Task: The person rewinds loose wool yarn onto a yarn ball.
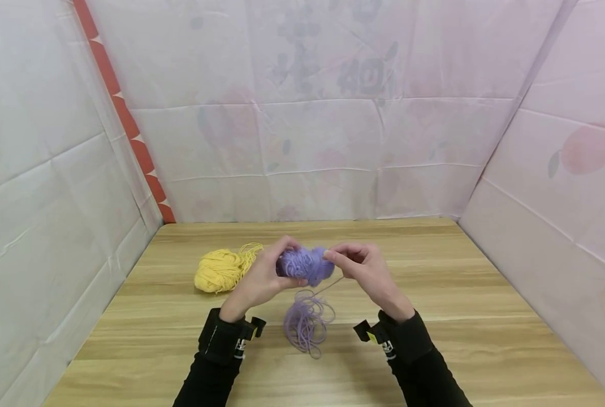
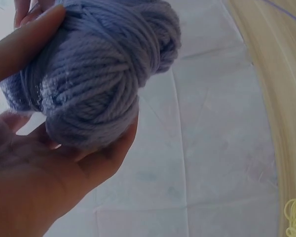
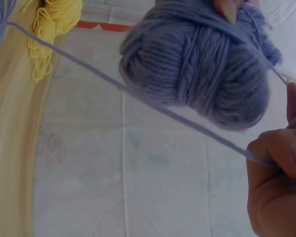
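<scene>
A ball of purple yarn [image 1: 307, 265] is held above the table by my left hand [image 1: 262, 277], fingers on its far side and thumb on the near side. Close at its right, my right hand [image 1: 366, 271] pinches the strand of purple yarn [image 3: 202, 129]. In the right wrist view that strand runs taut through the curled fingers, and another stretch leads from the fingertips up to the ball. Loose purple loops [image 1: 306, 325] lie on the table below the hands, joined to the strand.
A ball of yellow yarn [image 1: 218, 271] with loose loops lies on the wooden table [image 1: 485, 339], left of and partly behind the left hand. White printed sheets [image 1: 323, 141] hang as walls behind and on both sides. Each wrist wears a black band with a small camera.
</scene>
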Demonstrator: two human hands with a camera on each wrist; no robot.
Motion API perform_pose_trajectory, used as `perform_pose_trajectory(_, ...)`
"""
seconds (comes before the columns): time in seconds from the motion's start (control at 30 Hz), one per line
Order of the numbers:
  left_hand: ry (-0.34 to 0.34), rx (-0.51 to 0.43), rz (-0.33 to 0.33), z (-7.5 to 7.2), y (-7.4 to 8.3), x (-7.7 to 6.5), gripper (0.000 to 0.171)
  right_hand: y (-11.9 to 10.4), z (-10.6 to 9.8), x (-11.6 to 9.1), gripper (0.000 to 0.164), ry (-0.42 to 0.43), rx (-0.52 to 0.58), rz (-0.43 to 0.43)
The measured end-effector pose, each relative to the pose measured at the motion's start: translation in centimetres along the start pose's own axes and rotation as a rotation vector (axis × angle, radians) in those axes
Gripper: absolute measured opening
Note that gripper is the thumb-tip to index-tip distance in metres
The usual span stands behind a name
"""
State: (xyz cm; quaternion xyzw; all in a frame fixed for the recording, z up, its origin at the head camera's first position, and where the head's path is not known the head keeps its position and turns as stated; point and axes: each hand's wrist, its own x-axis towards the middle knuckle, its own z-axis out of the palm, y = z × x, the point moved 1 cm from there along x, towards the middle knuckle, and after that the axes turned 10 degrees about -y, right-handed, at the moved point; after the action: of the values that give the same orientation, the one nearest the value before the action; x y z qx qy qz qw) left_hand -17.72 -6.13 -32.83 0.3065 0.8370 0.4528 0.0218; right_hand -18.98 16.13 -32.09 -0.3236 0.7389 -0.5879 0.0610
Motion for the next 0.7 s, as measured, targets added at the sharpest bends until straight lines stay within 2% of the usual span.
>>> perform_pose_trajectory(0.2, -0.072, 0.012, 0.065, 0.0, -0.2, 0.0, 0.052, 0.2, -0.1, 0.0, 0.02, 0.005, 0.037, 0.025)
perform_pose_trajectory(0.43, -0.16, -0.13, 0.149, -0.3, 0.1, -0.3, 0.053, 0.6, 0.0, 0.1, 0.028, 0.032, 0.091, 0.104)
perform_pose_trajectory(0.6, -0.208, -0.227, 0.144, -0.6, 0.3, -0.6, 0.054, 0.9, 0.1, 0.2, 0.028, 0.015, 0.138, 0.101)
perform_pose_trajectory(0.7, -0.227, -0.286, 0.145, -0.7, 0.4, -0.8, 0.055, 1.1, 0.2, 0.4, 0.02, 0.017, 0.159, 0.104)
